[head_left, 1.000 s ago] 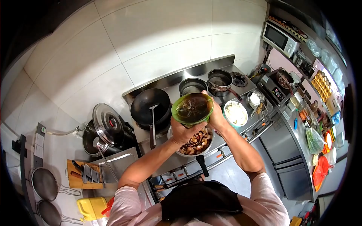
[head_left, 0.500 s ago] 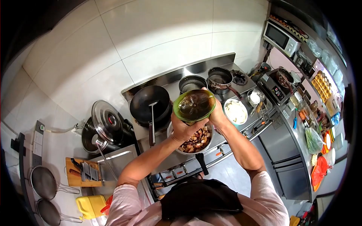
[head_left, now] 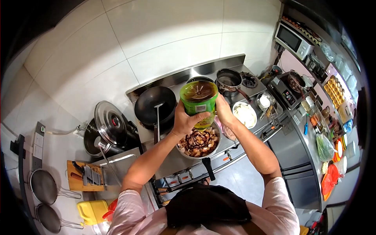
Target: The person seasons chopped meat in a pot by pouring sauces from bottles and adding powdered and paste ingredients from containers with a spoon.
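A green container [head_left: 199,102] with dark liquid showing through its upturned base is gripped between both hands. My left hand [head_left: 188,119] wraps its left side, thumb across the label. On its right side, my right hand [head_left: 224,111] presses with closed fingers. The container's lower end is over a pot [head_left: 185,154] of chopped brown pieces [head_left: 199,144] with dark sauce on top. Behind the container a black pot [head_left: 200,79] is mostly hidden. To the left sits a black wok [head_left: 155,105] with a metal spatula [head_left: 158,117] in it.
Right of the hands are a bowl of white pieces [head_left: 244,114], a saucepan [head_left: 229,80] and a bare burner [head_left: 249,80]. A large pot with a tilted lid [head_left: 112,121], a knife block [head_left: 84,176] and a yellow jug [head_left: 93,212] stand at the left.
Both hands have tilted the container, so its green side and label now show. Its lower end is nearer the pot's back edge, and more of the brown pieces and dark sauce is visible.
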The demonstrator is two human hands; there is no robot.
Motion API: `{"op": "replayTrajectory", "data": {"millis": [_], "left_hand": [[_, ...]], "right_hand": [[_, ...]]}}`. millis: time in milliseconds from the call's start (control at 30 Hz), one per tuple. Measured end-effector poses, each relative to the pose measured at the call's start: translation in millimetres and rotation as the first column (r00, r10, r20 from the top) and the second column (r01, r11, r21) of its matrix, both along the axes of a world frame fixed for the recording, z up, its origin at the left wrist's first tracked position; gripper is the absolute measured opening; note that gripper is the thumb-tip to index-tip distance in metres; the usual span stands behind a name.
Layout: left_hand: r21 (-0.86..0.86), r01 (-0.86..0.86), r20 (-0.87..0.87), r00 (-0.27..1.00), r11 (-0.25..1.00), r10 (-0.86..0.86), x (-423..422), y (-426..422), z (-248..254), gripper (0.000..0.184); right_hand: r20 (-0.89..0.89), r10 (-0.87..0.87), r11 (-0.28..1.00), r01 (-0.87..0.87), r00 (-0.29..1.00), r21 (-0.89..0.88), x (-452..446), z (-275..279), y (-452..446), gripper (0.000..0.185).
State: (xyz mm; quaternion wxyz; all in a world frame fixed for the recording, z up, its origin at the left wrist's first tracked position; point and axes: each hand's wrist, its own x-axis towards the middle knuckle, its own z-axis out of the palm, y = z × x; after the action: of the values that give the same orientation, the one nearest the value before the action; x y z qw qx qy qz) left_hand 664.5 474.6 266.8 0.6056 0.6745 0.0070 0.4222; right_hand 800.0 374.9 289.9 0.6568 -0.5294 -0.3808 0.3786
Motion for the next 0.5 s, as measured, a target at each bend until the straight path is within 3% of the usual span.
{"op": "replayTrajectory", "data": {"millis": [67, 100, 200, 233, 333, 500], "left_hand": [[-0.038, 0.004, -0.021, 1.0, 0.999, -0.005, 0.4, 7.3, -7.0, 0.07], [-0.068, 0.015, -0.014, 1.0, 0.998, -0.016, 0.9, 11.1, -13.8, 0.07], [-0.052, 0.018, -0.074, 0.997, 0.999, -0.022, -1.9, 18.1, -25.9, 0.072], [-0.03, 0.029, -0.119, 0.992, 0.999, -0.033, -1.4, 19.4, -31.7, 0.076], [0.041, 0.025, -0.135, 0.991, 0.999, -0.019, 3.1, 14.3, -50.3, 0.079], [0.114, 0.033, -0.271, 0.963, 0.993, -0.001, -3.0, 14.0, -79.6, 0.074]], "right_hand": [[0.099, 0.192, 0.978, -0.181, 0.977, -0.105, 21.6, -5.5, -7.7, 0.066], [0.026, 0.178, 0.984, -0.178, 0.984, -0.017, 30.2, -30.2, -4.4, 0.062], [0.163, 0.301, 0.952, -0.306, 0.94, 0.004, 15.3, -17.7, -24.5, 0.062], [0.33, 0.237, 0.969, -0.247, 0.914, -0.01, 15.6, -22.3, -21.4, 0.073], [0.649, 0.207, 0.962, -0.032, 0.732, -0.271, 7.8, -14.2, -20.5, 0.073], [0.706, 0.182, 0.964, 0.017, 0.685, -0.265, 7.7, -39.6, -21.2, 0.072]]}}
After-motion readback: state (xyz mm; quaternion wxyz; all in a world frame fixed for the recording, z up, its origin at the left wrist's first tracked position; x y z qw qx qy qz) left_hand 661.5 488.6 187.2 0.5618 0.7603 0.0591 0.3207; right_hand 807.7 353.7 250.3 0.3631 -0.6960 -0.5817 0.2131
